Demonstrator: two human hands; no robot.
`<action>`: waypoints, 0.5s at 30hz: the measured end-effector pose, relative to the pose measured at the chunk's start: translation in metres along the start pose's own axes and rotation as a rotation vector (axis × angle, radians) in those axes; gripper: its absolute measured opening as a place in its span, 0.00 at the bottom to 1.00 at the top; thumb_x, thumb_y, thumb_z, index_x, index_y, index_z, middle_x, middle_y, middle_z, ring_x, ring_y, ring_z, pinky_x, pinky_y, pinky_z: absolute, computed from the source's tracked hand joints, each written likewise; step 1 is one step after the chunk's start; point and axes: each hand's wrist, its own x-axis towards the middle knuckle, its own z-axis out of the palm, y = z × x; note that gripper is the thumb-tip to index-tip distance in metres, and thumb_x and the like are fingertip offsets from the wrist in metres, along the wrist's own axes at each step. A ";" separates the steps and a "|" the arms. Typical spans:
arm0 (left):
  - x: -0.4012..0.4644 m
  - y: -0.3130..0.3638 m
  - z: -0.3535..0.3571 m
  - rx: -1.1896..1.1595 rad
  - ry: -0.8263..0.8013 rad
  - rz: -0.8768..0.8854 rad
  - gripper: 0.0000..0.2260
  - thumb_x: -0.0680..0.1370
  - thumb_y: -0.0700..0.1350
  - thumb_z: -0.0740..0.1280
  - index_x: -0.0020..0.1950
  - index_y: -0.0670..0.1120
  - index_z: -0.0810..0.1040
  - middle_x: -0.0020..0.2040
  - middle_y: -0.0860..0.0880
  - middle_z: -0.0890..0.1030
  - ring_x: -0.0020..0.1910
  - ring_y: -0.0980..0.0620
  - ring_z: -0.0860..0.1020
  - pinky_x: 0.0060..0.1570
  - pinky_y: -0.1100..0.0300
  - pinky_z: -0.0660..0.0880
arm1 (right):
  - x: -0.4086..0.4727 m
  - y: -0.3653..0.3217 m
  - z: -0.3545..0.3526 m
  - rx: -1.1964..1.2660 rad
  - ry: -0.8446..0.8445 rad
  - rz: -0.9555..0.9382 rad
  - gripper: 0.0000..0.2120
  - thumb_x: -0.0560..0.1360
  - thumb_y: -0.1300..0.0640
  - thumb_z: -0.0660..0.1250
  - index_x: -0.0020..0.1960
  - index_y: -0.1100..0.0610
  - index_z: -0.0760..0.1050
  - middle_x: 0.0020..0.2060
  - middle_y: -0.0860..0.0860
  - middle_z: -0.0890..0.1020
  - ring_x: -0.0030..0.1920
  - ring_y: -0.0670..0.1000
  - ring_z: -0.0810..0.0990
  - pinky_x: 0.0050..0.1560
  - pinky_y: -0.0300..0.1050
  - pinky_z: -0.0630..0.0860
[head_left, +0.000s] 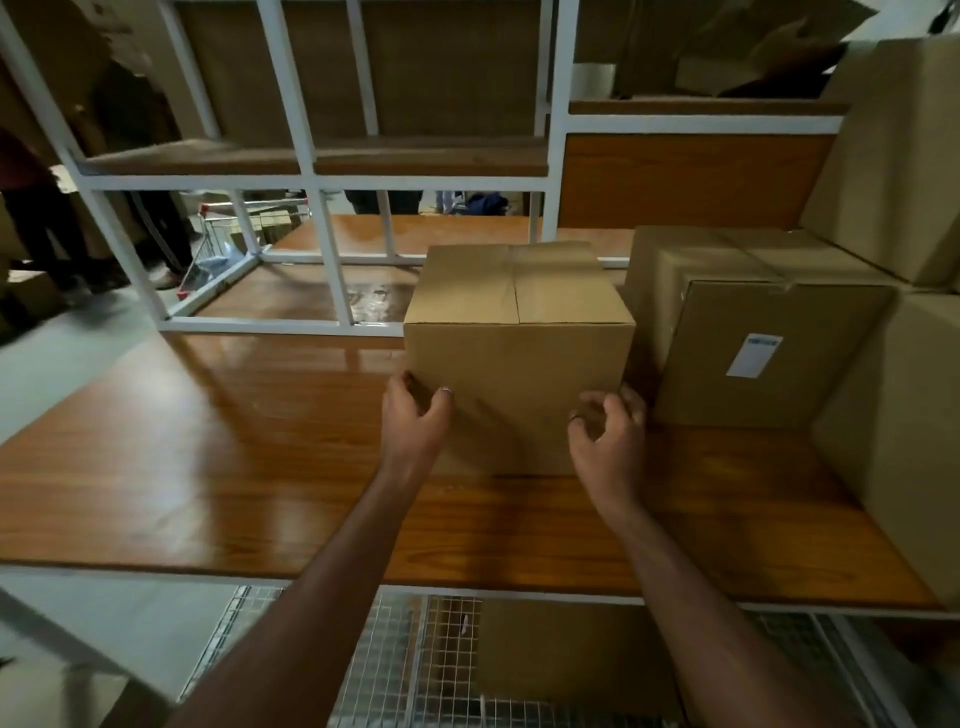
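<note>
Closed cardboard box (519, 364) stands upright on the wooden shelf (208, 467), just beside a labelled carton (769, 353). The left hand (415, 421) grips its lower left edge. The right hand (610, 436) is at the right edge, fingers curled; hold cannot be confirmed.

Box: cardboard box (519, 358), flaps closed, upright on wooden shelf (208, 467).
Left hand (415, 423): grips the box's left front edge, thumb on front face.
Right hand (610, 439): fingers curled at right front edge; contact unclear.
Neighbour: labelled box (769, 358), just beside, right.
</note>
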 end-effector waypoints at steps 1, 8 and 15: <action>0.001 0.000 -0.005 -0.012 0.011 -0.001 0.32 0.72 0.56 0.68 0.74 0.49 0.65 0.67 0.48 0.73 0.64 0.49 0.74 0.64 0.46 0.76 | -0.004 0.000 0.005 -0.005 0.008 -0.022 0.10 0.76 0.61 0.70 0.56 0.56 0.79 0.70 0.55 0.68 0.69 0.55 0.71 0.56 0.38 0.71; 0.020 -0.018 -0.076 -0.040 0.200 -0.019 0.34 0.68 0.61 0.68 0.71 0.50 0.68 0.63 0.48 0.76 0.62 0.48 0.77 0.62 0.44 0.78 | -0.017 -0.033 0.062 0.036 -0.098 -0.138 0.07 0.75 0.61 0.70 0.53 0.58 0.80 0.65 0.55 0.73 0.65 0.53 0.73 0.55 0.31 0.68; 0.054 -0.028 -0.182 0.016 0.329 0.023 0.27 0.77 0.49 0.68 0.75 0.47 0.66 0.66 0.47 0.76 0.64 0.49 0.76 0.64 0.47 0.77 | -0.036 -0.095 0.153 0.098 -0.325 -0.227 0.05 0.75 0.62 0.70 0.50 0.59 0.81 0.65 0.56 0.74 0.66 0.49 0.71 0.50 0.13 0.57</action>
